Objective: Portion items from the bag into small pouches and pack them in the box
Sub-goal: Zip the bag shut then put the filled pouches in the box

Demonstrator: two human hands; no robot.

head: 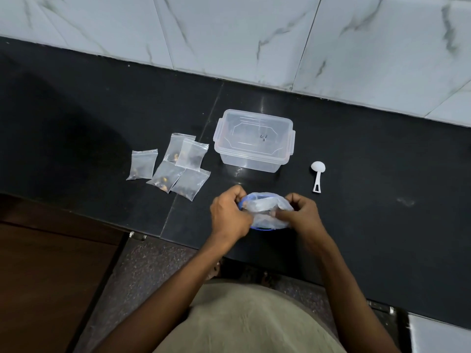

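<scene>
A crumpled clear plastic bag (265,207) with a blue rim sits on the black counter (382,200) near its front edge. My left hand (229,212) grips the bag's left side with curled fingers. My right hand (300,212) pinches its right side. Several small clear pouches (178,169) with dark and brown items inside lie in a loose cluster to the left. Behind the bag stands a clear plastic box (254,141) with its lid on. A white scoop (317,175) lies to the right of the box.
A marble-tiled wall (254,34) runs along the back of the counter. A brown wooden surface (51,263) and speckled floor lie below the counter's front edge at the lower left.
</scene>
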